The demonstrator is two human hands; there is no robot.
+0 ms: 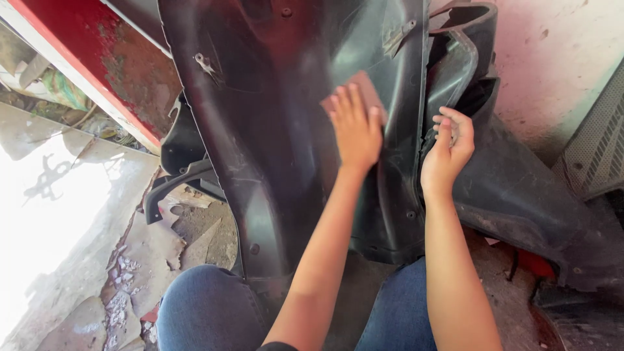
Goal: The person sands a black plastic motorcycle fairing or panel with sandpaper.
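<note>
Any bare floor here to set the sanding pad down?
Left floor, between red beam and left knee, is open but littered with flakes. Right is crowded: black panel, second panel, both hands.

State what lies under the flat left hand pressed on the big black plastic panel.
Under the left hand a reddish-brown rectangular sanding sheet shows past the fingertips, lying on the black plastic panel. The rest of the sheet is covered by the palm.

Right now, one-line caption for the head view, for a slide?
Left hand presses a brown sanding pad on a black plastic panel; right hand grips its edge.
</note>
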